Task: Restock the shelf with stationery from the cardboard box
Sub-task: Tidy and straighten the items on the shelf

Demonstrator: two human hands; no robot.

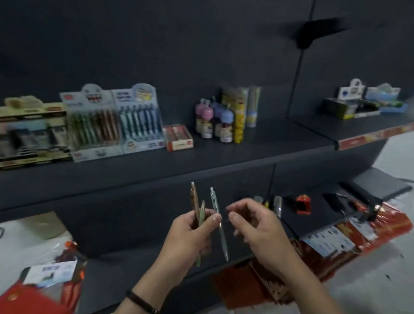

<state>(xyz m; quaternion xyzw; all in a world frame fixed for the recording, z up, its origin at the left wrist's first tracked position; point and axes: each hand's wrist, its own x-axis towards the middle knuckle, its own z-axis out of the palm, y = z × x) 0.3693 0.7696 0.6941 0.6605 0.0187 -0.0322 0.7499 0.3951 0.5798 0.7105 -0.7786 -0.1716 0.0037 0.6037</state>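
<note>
Visibility: the whole view is motion-blurred and the printing on every pack is illegible. Tan cardboard shape (44, 225) below the shelf (225, 157), at its left end, half hidden by the shelf edge; cannot tell whether it is a box. Red packets (340, 238) below the shelf, at its right end, partly covered by the right forearm. Left hand (189, 237), in front of the shelf edge: fingers curled round three upright pens, namely a brown pen (194, 199), a short green pen (202, 211) and a pale green pen (218, 220) under the thumb, its lower end hanging below the hand. Right hand (257, 229), just beside the pale green pen: fingers half curled, thumb and forefinger apart, nothing visibly held. On the shelf, left part: pen display boxes (140, 122), red-and-white box (178, 137), capped bottles (212, 123).
</note>
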